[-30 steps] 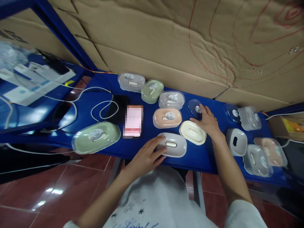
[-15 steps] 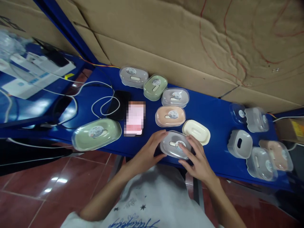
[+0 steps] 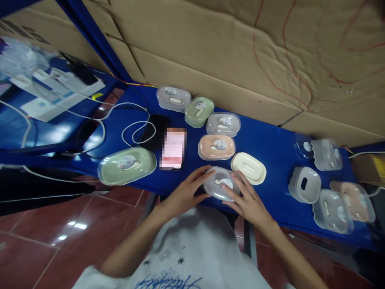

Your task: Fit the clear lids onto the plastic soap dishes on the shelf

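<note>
Head view: on the tabletop (image 3: 267,136), left hand (image 3: 187,193) and right hand (image 3: 248,197) grip the ends of a clear-lidded gray plastic box (image 3: 214,188) that looks light, stiff and slippery, best held there.

We look forward and down from the head, near both hands (image 3: 187,193) and the blue surface (image 3: 261,136)
</note>
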Demonstrator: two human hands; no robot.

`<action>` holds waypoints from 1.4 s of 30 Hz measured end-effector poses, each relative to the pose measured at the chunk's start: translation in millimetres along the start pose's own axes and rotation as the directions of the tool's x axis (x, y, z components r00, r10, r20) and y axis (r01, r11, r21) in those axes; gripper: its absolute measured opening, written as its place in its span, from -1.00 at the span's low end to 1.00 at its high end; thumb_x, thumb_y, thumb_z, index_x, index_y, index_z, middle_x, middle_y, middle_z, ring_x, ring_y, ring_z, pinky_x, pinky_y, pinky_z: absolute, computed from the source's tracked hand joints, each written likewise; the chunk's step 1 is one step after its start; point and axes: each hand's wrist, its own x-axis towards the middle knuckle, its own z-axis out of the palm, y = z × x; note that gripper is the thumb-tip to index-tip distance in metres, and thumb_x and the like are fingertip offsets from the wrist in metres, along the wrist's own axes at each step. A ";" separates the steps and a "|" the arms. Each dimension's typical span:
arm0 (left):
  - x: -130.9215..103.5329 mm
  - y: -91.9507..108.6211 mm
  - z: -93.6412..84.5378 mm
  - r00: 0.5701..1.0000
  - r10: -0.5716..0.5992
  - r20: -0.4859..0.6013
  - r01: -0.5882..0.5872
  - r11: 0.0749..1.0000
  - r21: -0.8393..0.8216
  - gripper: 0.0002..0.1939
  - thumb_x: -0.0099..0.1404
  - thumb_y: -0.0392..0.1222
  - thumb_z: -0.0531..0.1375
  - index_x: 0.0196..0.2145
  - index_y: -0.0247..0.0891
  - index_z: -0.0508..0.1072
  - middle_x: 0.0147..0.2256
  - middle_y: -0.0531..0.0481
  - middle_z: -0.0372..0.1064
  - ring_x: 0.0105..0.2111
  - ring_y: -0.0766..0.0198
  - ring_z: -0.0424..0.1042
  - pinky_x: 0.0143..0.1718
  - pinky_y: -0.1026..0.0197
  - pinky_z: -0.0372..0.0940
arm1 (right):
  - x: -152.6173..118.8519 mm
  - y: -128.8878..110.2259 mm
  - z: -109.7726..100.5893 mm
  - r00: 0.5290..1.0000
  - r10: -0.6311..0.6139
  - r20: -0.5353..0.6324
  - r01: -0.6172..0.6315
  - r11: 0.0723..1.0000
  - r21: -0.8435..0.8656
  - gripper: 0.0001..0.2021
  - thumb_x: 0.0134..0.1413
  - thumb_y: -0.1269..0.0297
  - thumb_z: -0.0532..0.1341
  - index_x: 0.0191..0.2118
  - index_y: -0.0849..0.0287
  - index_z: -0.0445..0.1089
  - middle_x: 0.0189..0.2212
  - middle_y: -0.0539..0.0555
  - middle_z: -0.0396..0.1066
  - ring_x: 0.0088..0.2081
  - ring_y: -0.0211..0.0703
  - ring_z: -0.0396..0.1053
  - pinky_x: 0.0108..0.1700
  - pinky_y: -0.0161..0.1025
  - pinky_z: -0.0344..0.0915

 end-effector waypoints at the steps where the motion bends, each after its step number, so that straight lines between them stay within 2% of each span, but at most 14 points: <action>1: -0.3 -0.6 -0.9 1.000 0.017 0.009 -0.017 1.000 0.017 -0.17 0.50 -0.23 0.30 0.54 0.12 0.00 0.47 -0.16 0.15 0.41 -0.05 0.32 0.33 -0.18 0.42 | -0.2 -0.3 0.0 1.000 -0.001 0.002 0.001 1.000 0.007 -0.28 0.35 0.14 0.36 0.52 -0.14 0.15 0.57 0.18 -0.03 0.57 0.32 -0.11 0.40 0.31 0.35; 8: -4.4 -6.8 2.9 0.992 0.128 0.025 -0.130 0.980 0.151 -0.18 0.58 -0.13 0.21 0.59 0.02 -0.15 0.52 -0.20 0.03 0.43 -0.02 0.28 0.31 -0.07 0.46 | -2.3 1.4 5.1 0.998 -0.009 -0.068 0.016 0.995 0.099 -0.32 0.36 0.21 0.34 0.51 -0.13 0.18 0.57 0.14 -0.02 0.57 0.34 -0.08 0.39 0.36 0.34; 12: -1.7 6.8 12.9 0.982 0.147 -0.114 -0.131 0.982 0.136 -0.21 0.59 -0.05 0.20 0.57 -0.03 -0.12 0.51 -0.26 0.04 0.46 -0.03 0.22 0.34 -0.13 0.43 | -7.1 18.7 -16.5 0.978 0.001 -0.209 0.024 0.993 0.118 -0.24 0.31 0.21 0.37 0.53 -0.18 0.13 0.53 0.13 0.08 0.50 0.35 0.11 0.36 0.43 0.34; 14: 7.2 19.1 19.5 0.974 0.157 -0.161 -0.133 0.980 0.147 -0.28 0.61 -0.06 0.17 0.55 -0.08 -0.06 0.46 -0.27 0.14 0.46 0.01 0.23 0.36 -0.14 0.39 | -8.2 38.3 -32.6 0.939 0.095 -0.330 -0.075 0.995 0.072 -0.24 0.30 0.21 0.37 0.53 -0.19 0.14 0.51 0.14 0.12 0.47 0.35 0.18 0.37 0.44 0.31; 18: 44.5 38.2 40.2 0.958 0.281 0.050 -0.282 0.904 0.320 -0.41 0.61 -0.14 0.15 0.49 -0.21 0.12 0.47 -0.25 0.13 0.48 -0.04 0.15 0.45 -0.18 0.24 | 1.7 93.7 -44.8 0.821 0.391 -0.415 -0.432 0.902 -0.006 -0.39 0.39 0.07 0.27 0.46 0.03 0.28 0.47 0.29 0.17 0.46 0.29 0.18 0.44 0.37 0.20; 20: 64.9 40.6 52.5 0.943 0.300 0.145 -0.333 0.853 0.402 -0.37 0.58 -0.14 0.19 0.48 -0.27 0.14 0.49 -0.29 0.09 0.50 -0.11 0.10 0.49 -0.25 0.12 | 11.3 119.8 -37.2 0.792 0.473 -0.387 -0.524 0.851 -0.032 -0.41 0.40 -0.05 0.22 0.41 0.12 0.35 0.45 0.34 0.19 0.45 0.26 0.18 0.45 0.35 0.16; 22: 77.8 39.5 60.9 0.937 0.296 0.185 -0.349 0.826 0.442 -0.44 0.57 -0.17 0.19 0.44 -0.30 0.22 0.42 -0.31 0.22 0.46 -0.11 0.17 0.50 -0.31 0.04 | 19.5 136.3 -28.0 0.781 0.513 -0.357 -0.561 0.827 -0.038 -0.38 0.41 -0.12 0.17 0.40 0.15 0.35 0.46 0.35 0.18 0.46 0.24 0.16 0.45 0.32 0.14; 25: 74.6 36.4 59.0 0.929 0.303 0.211 -0.368 0.808 0.460 -0.66 0.56 -0.31 0.14 0.23 -0.28 0.44 0.14 -0.23 0.49 0.26 -0.03 0.41 0.45 -0.27 0.09 | 20.5 135.7 -26.3 0.800 0.534 -0.273 -0.576 0.811 -0.102 -0.32 0.44 -0.14 0.11 0.49 0.11 0.21 0.53 0.31 0.04 0.53 0.28 -0.01 0.47 0.38 0.05; 27: 58.6 34.1 49.5 0.928 0.301 0.218 -0.370 0.810 0.456 -0.72 0.54 -0.37 0.13 0.12 -0.25 0.49 0.00 -0.15 0.52 0.14 0.03 0.47 0.40 -0.21 0.18 | 10.1 121.6 -34.5 0.793 0.550 -0.262 -0.602 0.776 -0.190 -0.29 0.46 -0.15 0.09 0.54 0.08 0.11 0.56 0.29 -0.03 0.56 0.34 -0.10 0.47 0.45 -0.01; 29: 36.7 30.4 37.5 0.936 0.286 0.206 -0.350 0.824 0.446 -0.72 0.53 -0.39 0.13 0.11 -0.21 0.49 -0.01 -0.14 0.50 0.13 0.04 0.46 0.39 -0.25 0.19 | -8.6 104.5 -44.3 0.703 0.611 -0.364 -0.705 0.667 -0.242 -0.24 0.45 -0.18 0.08 0.55 0.15 0.07 0.54 0.36 0.02 0.53 0.42 -0.02 0.44 0.46 0.05; 32: 5.6 21.1 22.2 0.958 0.257 0.129 -0.288 0.856 0.429 -0.63 0.51 -0.40 0.14 0.18 -0.14 0.45 0.19 -0.23 0.40 0.29 -0.07 0.35 0.39 -0.41 0.18 | -44.1 85.7 -49.7 0.479 0.726 -0.494 -0.877 0.422 -0.231 -0.13 0.40 -0.25 0.10 0.52 0.39 0.12 0.35 0.59 0.29 0.34 0.58 0.29 0.27 0.53 0.25; 34: -8.0 13.8 15.9 0.964 0.254 0.080 -0.265 0.879 0.396 -0.59 0.50 -0.43 0.13 0.21 -0.14 0.45 0.28 -0.26 0.32 0.34 -0.09 0.31 0.34 -0.36 0.30 | -65.2 77.3 -45.9 0.426 0.782 -0.455 -0.905 0.360 -0.228 -0.16 0.39 -0.23 0.11 0.44 0.46 0.25 0.16 0.62 0.47 0.15 0.59 0.48 0.12 0.52 0.37; 37: -14.2 6.3 12.2 0.966 0.257 0.019 -0.246 0.896 0.370 -0.56 0.53 -0.42 0.12 0.27 -0.14 0.41 0.31 -0.27 0.30 0.30 -0.05 0.37 0.21 -0.18 0.48 | -81.7 58.9 -38.7 0.499 0.784 -0.370 -0.864 0.483 -0.140 -0.38 0.45 -0.10 0.10 0.30 0.33 0.46 0.02 0.47 0.59 -0.03 0.40 0.60 0.00 0.30 0.51; 42: 2.0 9.4 14.9 0.962 0.274 -0.001 -0.249 0.874 0.418 -0.41 0.57 -0.29 0.17 0.47 -0.11 0.20 0.48 -0.38 0.05 0.43 -0.16 0.25 0.23 -0.17 0.48 | -61.5 2.4 -38.3 0.700 0.631 -0.334 -0.644 0.760 0.086 -0.62 0.48 0.18 0.18 0.31 0.02 0.46 0.11 0.19 0.60 0.06 0.11 0.59 0.05 0.04 0.54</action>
